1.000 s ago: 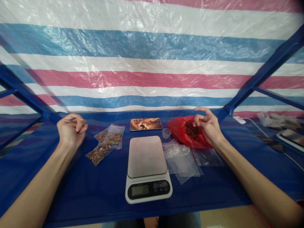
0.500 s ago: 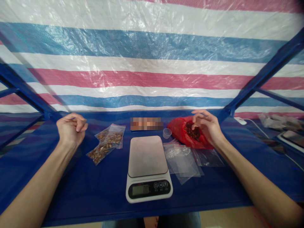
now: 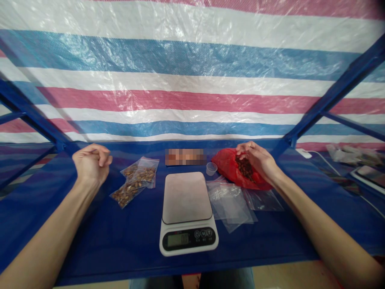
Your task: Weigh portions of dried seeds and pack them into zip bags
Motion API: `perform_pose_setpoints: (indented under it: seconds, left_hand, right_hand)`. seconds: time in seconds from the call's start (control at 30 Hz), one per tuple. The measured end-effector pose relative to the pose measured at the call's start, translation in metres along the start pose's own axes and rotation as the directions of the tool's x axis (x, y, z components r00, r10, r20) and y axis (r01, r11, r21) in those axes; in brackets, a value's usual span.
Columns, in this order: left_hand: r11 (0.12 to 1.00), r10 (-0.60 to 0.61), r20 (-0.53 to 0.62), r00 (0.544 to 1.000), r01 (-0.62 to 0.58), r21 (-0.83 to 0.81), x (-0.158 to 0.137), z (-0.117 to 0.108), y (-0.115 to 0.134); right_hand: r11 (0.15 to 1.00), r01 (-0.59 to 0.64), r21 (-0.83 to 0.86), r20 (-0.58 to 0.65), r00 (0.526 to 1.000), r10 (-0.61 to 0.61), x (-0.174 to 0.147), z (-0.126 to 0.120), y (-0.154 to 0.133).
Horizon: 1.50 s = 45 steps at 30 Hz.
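My left hand (image 3: 92, 163) is closed in a loose fist on the left, with nothing showing in it. Beside it lie small clear zip bags (image 3: 136, 178) filled with brown pieces. My right hand (image 3: 258, 158) is over the mouth of a red plastic bag (image 3: 224, 162), its fingers loosely bent and partly apart. Dark brown pieces (image 3: 244, 168) show inside the bag; whether the fingertips touch its rim is unclear. A white kitchen scale (image 3: 187, 198) stands between my hands, its platform bare and its display reading about 0.0.
A small clear plastic cup (image 3: 211, 169) stands beside the red bag. Flat clear zip bags (image 3: 231, 206) lie right of the scale. A blurred-out item (image 3: 185, 157) lies behind it. Blue metal posts (image 3: 325, 104) flank the blue shelf (image 3: 120, 249), with a striped sheet (image 3: 192, 100) behind.
My right hand has shifted slightly left and lower over the red bag, and its fingers have drawn closer together. My left fist has barely moved.
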<state>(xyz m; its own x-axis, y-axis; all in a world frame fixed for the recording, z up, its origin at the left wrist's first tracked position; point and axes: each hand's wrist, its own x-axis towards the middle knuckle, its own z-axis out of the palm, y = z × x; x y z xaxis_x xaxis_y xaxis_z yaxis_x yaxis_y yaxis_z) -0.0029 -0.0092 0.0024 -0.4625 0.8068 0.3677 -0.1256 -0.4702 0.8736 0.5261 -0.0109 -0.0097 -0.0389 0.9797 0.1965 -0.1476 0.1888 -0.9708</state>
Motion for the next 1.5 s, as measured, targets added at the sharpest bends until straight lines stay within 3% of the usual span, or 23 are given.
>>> perform_pose_setpoints:
  seconds: [0.17, 0.4, 0.6, 0.83, 1.03, 1.27, 1.4, 1.5]
  left_hand:
    - [0.998, -0.029, 0.045, 0.999, 0.031, -0.048, 0.0, 0.003, -0.002]
    - [0.989, -0.12, 0.132, 0.984, 0.131, -0.073, 0.007, -0.001, -0.019]
    - [0.982, -0.145, 0.189, 0.971, 0.164, -0.09, 0.01, -0.008, -0.029]
    - [0.997, -0.067, 0.129, 0.989, 0.073, -0.04, 0.005, -0.001, -0.021]
    - [0.998, 0.022, 0.056, 0.998, -0.026, 0.062, 0.002, 0.003, -0.016]
    - [0.998, 0.052, 0.107, 0.993, -0.056, 0.033, -0.001, 0.0, -0.016]
    - [0.999, -0.042, 0.109, 0.993, 0.039, 0.024, 0.002, -0.001, -0.017]
    - [0.99, -0.138, 0.126, 0.982, 0.138, 0.002, 0.004, -0.001, -0.019]
  right_hand:
    - [0.999, 0.018, -0.033, 0.014, 1.0, -0.018, -0.001, 0.002, -0.004]
    - [0.95, 0.144, -0.278, -0.073, 0.983, -0.17, -0.002, 0.0, -0.007]
    - [0.959, 0.147, -0.243, -0.087, 0.981, -0.173, -0.003, -0.007, -0.007]
    - [0.954, 0.087, -0.287, -0.048, 0.993, -0.105, 0.0, -0.006, -0.003]
    - [0.982, 0.052, -0.182, 0.021, 0.999, -0.049, 0.002, -0.006, 0.006]
    - [0.978, 0.032, -0.206, 0.053, 0.998, -0.021, 0.004, -0.012, 0.007]
    - [0.936, 0.078, -0.344, 0.067, 0.996, -0.059, 0.004, -0.008, 0.001]
    - [0.845, 0.144, -0.516, 0.175, 0.983, -0.061, 0.003, -0.008, -0.006]
